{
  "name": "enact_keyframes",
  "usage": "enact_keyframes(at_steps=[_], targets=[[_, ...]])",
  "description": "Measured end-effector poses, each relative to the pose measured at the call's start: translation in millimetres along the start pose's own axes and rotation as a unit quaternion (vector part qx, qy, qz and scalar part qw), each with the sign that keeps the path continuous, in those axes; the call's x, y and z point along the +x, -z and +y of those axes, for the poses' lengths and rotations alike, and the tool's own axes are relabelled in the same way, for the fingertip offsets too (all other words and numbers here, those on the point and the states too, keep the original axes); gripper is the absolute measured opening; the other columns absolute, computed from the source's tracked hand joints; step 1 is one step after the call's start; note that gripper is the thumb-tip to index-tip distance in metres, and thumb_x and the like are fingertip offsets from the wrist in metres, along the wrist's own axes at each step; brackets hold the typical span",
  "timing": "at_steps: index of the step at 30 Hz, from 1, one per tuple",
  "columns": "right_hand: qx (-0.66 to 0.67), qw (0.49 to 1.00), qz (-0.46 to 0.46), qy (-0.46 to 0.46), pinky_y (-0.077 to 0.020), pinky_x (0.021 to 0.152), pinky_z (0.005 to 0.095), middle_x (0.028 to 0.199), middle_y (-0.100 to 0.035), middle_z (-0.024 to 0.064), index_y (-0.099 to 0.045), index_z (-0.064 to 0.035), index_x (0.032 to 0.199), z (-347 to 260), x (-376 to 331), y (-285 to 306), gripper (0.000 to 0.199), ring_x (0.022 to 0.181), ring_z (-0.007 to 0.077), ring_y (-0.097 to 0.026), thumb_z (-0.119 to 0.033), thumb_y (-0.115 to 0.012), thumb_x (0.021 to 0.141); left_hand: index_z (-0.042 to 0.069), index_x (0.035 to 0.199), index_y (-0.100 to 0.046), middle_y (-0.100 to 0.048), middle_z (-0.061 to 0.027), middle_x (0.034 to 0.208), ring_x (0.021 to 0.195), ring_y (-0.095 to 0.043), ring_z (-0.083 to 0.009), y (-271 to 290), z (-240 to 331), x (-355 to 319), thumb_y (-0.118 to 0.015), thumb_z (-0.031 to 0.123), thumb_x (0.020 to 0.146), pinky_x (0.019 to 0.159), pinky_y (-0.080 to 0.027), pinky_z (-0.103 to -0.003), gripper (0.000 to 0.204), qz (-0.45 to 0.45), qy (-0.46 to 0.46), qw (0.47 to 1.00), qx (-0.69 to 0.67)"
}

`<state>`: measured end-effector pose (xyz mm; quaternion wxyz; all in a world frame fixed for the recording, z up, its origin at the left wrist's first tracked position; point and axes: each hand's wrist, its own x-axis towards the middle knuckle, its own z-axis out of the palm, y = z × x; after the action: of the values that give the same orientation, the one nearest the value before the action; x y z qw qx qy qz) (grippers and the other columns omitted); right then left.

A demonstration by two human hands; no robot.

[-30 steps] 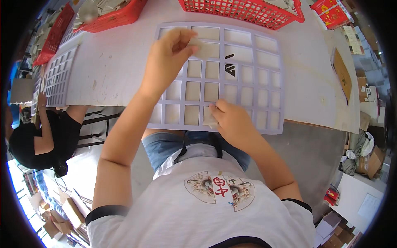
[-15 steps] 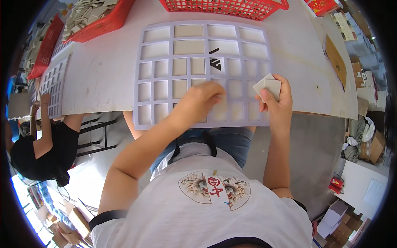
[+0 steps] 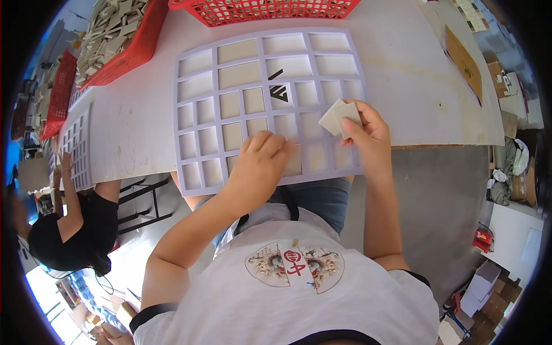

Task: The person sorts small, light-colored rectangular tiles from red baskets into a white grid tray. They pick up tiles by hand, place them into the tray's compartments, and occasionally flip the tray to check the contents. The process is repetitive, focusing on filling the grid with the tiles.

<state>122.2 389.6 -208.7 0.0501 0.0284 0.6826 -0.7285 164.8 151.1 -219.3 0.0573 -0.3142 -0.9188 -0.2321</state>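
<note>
A pale lavender tray with rectangular compartments lies on the table in front of me. Beige tiles fill several compartments, mainly in its second column from the left. Over the tray's near part is my left hand, palm down with bent fingers. Its fingertips are blurred and partly hidden, beside a beige tile in the near row. At the tray's right side, my right hand is closed on a small fanned stack of square beige tiles, held above the tray.
A red basket heaped with beige pieces stands at the far left, another red basket behind the tray. A flat brown cardboard piece lies on the right. On the left, another person's hand is at a similar tray.
The view has shifted and turned a little. My left hand has moved back from the middle of the tray, uncovering a tile in the near row. My right hand still holds its tiles.
</note>
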Motion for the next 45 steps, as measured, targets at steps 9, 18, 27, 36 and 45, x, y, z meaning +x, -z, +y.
enact_keyframes(at_steps=[9,18,27,36,45], targets=[[0.022,0.999,-0.023,0.007,-0.0494,0.075,0.0261,0.105,-0.068,0.0068,-0.059,0.0017,0.122,4,4,-8,0.035,0.089,0.0098,-0.061,-0.008,-0.067,0.089,0.002,0.122,-0.059,-0.053,-0.0113,0.114,0.11,-0.05,-0.029,6,17,-3,-0.065,0.008,0.081,0.104,-0.035,-0.05,0.041,-0.075,-0.015,0.985,0.157],[0.022,0.994,-0.105,0.02,-0.0497,0.083,0.0284,0.104,-0.066,0.0064,-0.06,0.0032,0.119,15,-5,-20,0.035,0.094,0.0122,-0.062,-0.002,-0.069,0.086,0.004,0.136,-0.052,-0.058,-0.0073,0.116,0.096,-0.059,-0.0156,14,10,39,-0.064,-0.002,0.088,0.086,-0.05,-0.03,0.05,0.027,0.225,0.855,-0.466],[-0.134,0.989,0.035,0.048,-0.0468,0.074,0.0238,0.09,-0.061,0.0023,-0.065,-0.0001,0.114,20,-17,38,0.028,0.087,0.0094,-0.058,-0.002,-0.068,0.086,0.003,0.114,-0.063,-0.065,-0.0074,0.094,0.081,-0.064,-0.0158,-19,33,41,-0.066,0.0,0.087,0.073,-0.049,-0.028,0.027,0.023,0.285,0.877,-0.385],[-0.103,0.994,0.007,-0.046,-0.0469,0.073,0.0272,0.085,-0.065,0.0048,-0.063,-0.0002,0.101,26,-27,34,0.014,0.079,0.0117,-0.059,-0.003,-0.063,0.087,0.005,0.098,-0.068,-0.065,-0.0117,0.094,0.097,-0.058,-0.031,-33,26,39,-0.076,0.008,0.077,0.083,-0.046,-0.041,0.023,0.085,0.12,0.976,-0.158],[-0.258,0.962,-0.045,0.073,-0.047,0.073,0.0342,0.086,-0.061,0.0127,-0.059,-0.001,0.096,13,-31,41,0.012,0.077,0.0272,-0.058,0.002,-0.059,0.084,0.009,0.094,-0.068,-0.065,-0.0047,0.092,0.106,-0.055,-0.0283,-34,27,37,-0.077,0.008,0.072,0.097,-0.035,-0.043,0.023,0.076,0.087,0.984,-0.139]])
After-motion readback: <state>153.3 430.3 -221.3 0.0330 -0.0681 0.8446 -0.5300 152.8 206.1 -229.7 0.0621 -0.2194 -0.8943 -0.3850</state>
